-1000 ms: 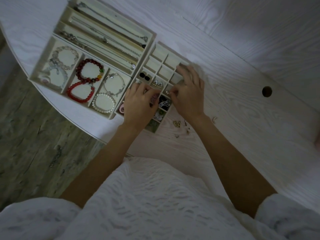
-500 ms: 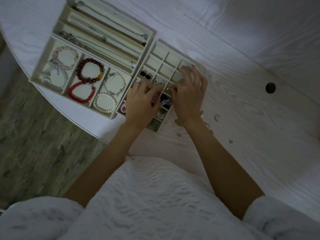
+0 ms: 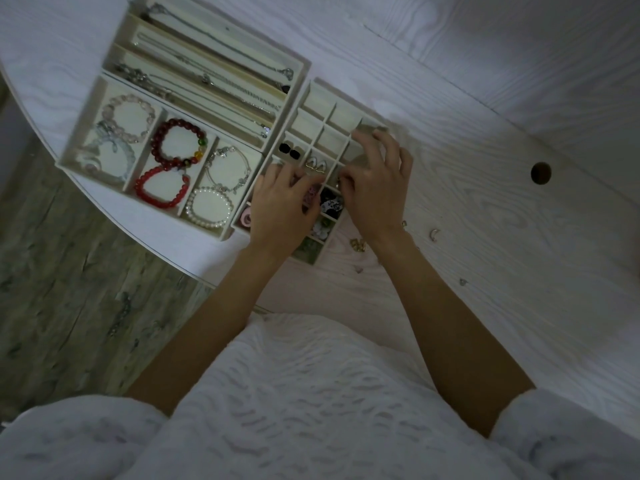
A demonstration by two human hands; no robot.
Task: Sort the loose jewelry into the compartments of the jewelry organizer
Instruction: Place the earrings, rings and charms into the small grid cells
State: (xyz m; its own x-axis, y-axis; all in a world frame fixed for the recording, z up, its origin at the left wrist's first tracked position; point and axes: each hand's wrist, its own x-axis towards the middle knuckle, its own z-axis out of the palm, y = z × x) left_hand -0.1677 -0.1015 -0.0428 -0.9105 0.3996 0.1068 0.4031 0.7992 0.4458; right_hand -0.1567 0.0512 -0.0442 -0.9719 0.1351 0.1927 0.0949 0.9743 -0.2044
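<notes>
Over organizer (image 3: 313, 109) | left hand (image 3: 282, 209), right hand (image 3: 375, 188) fingers curled | grip contents unclear

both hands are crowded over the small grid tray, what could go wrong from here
1. The left hand and right hand cover several cells of the grid tray, so a small piece could land in the wrong cell unseen.
2. The right forearm lies just beside the loose earrings on the table; pulling back might sweep them away.
3. Dim light makes tiny pieces easy to miss.
</notes>
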